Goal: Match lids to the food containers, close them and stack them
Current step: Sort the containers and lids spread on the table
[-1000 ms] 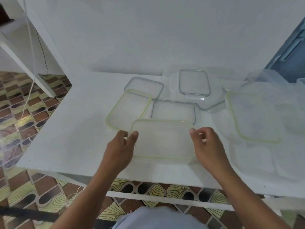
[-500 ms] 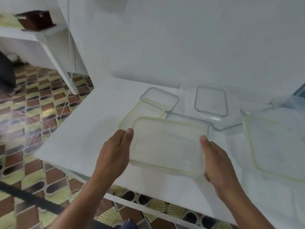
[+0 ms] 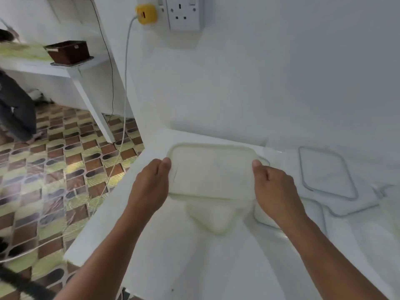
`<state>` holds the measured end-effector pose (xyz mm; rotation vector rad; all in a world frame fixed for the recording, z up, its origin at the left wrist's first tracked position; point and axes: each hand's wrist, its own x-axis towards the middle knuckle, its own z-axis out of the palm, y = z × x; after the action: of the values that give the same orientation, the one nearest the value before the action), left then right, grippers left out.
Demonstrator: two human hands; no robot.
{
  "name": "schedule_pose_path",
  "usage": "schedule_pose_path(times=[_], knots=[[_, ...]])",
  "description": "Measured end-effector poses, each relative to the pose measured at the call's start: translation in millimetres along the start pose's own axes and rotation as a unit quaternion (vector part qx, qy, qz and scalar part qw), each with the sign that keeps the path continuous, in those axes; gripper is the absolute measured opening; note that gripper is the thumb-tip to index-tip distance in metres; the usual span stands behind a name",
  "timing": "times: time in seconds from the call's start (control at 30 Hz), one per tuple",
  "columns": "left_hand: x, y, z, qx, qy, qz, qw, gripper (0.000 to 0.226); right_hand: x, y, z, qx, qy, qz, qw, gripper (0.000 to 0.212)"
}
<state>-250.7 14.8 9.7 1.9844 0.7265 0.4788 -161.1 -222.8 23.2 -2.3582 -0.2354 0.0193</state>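
We find the green-rimmed lid (image 3: pixel 212 169) held above the white table (image 3: pixel 173 267). The left hand (image 3: pixel 151 187) grips its left end, the right hand (image 3: pixel 277 187) its right end. A second green-rimmed lid (image 3: pixel 213 219) lies below it, and a grey-rimmed lid (image 3: pixel 326 172) lies to the right.

A white wall (image 3: pixel 281 72) is rising behind the white table (image 3: pixel 162 267), carrying a double socket (image 3: pixel 184 13) with a yellow plug (image 3: pixel 147 14) sitting just beside it. A white cable (image 3: pixel 125 105) is trailing down from the plug to the brown-and-green patterned tile floor (image 3: pixel 54 169). At left, a white shelf (image 3: pixel 43 67) is holding a brown box (image 3: pixel 68 51).
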Motion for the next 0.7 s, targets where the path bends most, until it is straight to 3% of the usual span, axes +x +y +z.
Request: schedule_pose_path(times=[0.13,0.33,0.7], knots=[[85.7,-13.6,-6.7,-0.016,-0.004,-0.011,1.000,0.045,67.7,-29.8,53.8,-0.034,-0.020,0.023,0.999,0.057],[190.2,-29.3,-7.3,-0.013,-0.030,-0.014,0.999,0.045,151.4,-58.6,122.3,0.023,-0.011,0.070,0.997,0.059],[285.8,-55.6,2.6,0.018,-0.059,-0.031,0.998,0.050,217.1,-72.4,182.2,0.031,0.003,0.106,0.994,0.059]])
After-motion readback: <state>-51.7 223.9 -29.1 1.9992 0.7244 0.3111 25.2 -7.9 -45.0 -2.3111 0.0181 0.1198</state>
